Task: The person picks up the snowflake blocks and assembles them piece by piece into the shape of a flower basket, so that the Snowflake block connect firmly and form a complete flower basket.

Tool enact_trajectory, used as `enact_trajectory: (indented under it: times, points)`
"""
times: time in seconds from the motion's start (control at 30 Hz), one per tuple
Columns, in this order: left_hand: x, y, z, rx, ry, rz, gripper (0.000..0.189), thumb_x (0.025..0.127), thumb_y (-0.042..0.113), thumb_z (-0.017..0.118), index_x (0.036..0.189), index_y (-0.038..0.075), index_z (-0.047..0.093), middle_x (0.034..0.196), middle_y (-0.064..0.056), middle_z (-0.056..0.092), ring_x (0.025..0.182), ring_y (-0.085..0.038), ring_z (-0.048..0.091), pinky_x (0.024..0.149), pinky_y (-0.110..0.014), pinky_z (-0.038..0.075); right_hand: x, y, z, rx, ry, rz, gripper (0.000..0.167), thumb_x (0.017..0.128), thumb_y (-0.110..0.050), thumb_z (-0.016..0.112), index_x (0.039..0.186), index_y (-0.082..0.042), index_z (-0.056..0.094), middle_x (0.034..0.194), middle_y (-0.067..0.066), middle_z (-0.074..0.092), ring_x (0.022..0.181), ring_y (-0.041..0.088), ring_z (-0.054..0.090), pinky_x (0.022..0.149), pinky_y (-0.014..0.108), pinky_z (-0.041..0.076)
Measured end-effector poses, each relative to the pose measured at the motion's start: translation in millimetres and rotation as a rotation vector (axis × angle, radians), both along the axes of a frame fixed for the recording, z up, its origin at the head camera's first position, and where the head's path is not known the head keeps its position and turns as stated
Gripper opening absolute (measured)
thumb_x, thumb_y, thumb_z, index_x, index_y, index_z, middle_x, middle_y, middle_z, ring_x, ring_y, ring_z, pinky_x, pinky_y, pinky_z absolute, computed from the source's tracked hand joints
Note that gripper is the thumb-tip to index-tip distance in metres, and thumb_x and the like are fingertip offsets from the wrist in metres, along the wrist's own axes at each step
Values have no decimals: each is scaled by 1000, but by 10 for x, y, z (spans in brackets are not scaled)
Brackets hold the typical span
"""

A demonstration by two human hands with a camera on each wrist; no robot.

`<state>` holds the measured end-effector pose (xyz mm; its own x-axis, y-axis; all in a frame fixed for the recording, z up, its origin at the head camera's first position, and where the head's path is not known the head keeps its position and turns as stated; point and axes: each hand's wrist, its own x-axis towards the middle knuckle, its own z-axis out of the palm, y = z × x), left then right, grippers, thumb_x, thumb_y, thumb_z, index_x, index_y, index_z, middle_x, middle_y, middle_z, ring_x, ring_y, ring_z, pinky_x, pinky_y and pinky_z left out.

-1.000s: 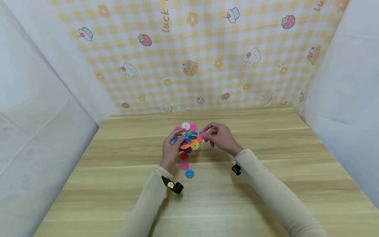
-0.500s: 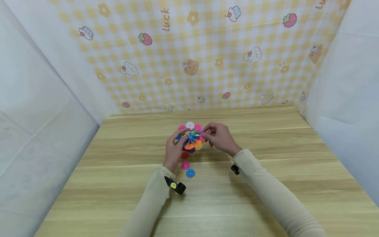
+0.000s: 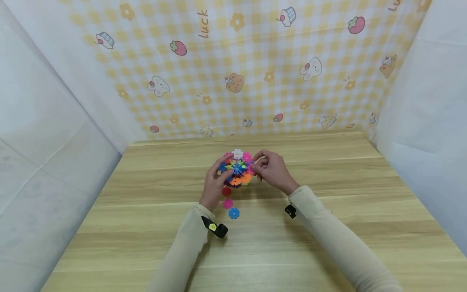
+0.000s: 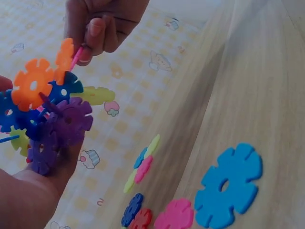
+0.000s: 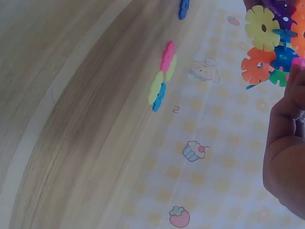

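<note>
My left hand (image 3: 213,182) holds a cluster of interlocking flower-shaped plastic discs (image 3: 238,168) above the table, thumb and fingers around its left side. Orange, blue, purple, yellow-green, pink and white pieces are slotted together at different angles. At the cluster's right side, my right hand (image 3: 273,170) pinches a pink disc (image 4: 76,57) between thumb and fingertips. Seen edge-on in the left wrist view, that pink disc meets an orange disc (image 4: 65,59) of the cluster. The left fingertips are mostly hidden behind the pieces.
Loose discs lie on the wooden table (image 3: 292,251): a red one (image 3: 226,191), a pink one (image 3: 228,203) and a blue one (image 3: 234,213). Farther back are yellow-green, blue and pink discs (image 5: 167,57). A checked cloth (image 3: 255,97) hangs behind the table.
The left hand has shifted slightly right, turning the cluster and bringing it closer to the right hand. The right hand has stayed nearly in place, still pinching the pink disc.
</note>
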<state>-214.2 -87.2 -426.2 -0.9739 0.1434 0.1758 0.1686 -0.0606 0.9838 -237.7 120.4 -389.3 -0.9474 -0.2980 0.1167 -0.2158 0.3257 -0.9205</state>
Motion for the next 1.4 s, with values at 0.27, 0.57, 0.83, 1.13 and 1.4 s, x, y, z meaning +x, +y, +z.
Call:
enact_trajectory:
  times: [0.27, 0.57, 0.83, 1.13, 1.4]
  points:
    - [2, 95, -19, 62, 7, 70, 45, 95, 7, 67, 137, 21, 59, 143, -5, 53, 116, -26, 60, 87, -21, 58, 51, -35, 25, -40, 22, 5, 36, 95, -2, 63, 128, 1, 48, 73, 15, 65, 50, 21, 58, 48, 31, 50]
    - [20, 118, 2, 22, 11, 71, 49, 93, 5, 68, 138, 22, 58, 139, -10, 55, 77, -8, 61, 64, -20, 57, 37, -69, 20, -17, 44, -2, 30, 94, 1, 63, 121, -3, 50, 67, 10, 62, 55, 41, 61, 49, 31, 51]
    - [5, 103, -4, -5, -50, 58, 49, 98, 9, 63, 142, 29, 53, 149, -4, 49, 117, -26, 59, 87, -25, 58, 48, -112, -100, -60, -10, -21, 23, 99, -9, 59, 120, -3, 50, 69, 9, 63, 57, 39, 62, 54, 41, 55]
    - [-8, 49, -13, 78, -175, -85, 57, 102, 19, 55, 151, 40, 36, 157, -6, 38, 137, -30, 48, 111, -45, 45, 62, 82, -151, 67, 71, -14, 53, 93, -27, 71, 137, -8, 47, 107, 10, 63, 92, 24, 59, 76, 31, 50]
    - [10, 52, -13, 348, -351, -242, 60, 103, 19, 46, 158, 20, 24, 158, -16, 32, 129, -21, 53, 99, -28, 52, 58, 96, -164, 155, 42, 107, 108, 75, -27, 88, 159, -14, 22, 154, 19, 41, 141, 40, 41, 111, 60, 40]
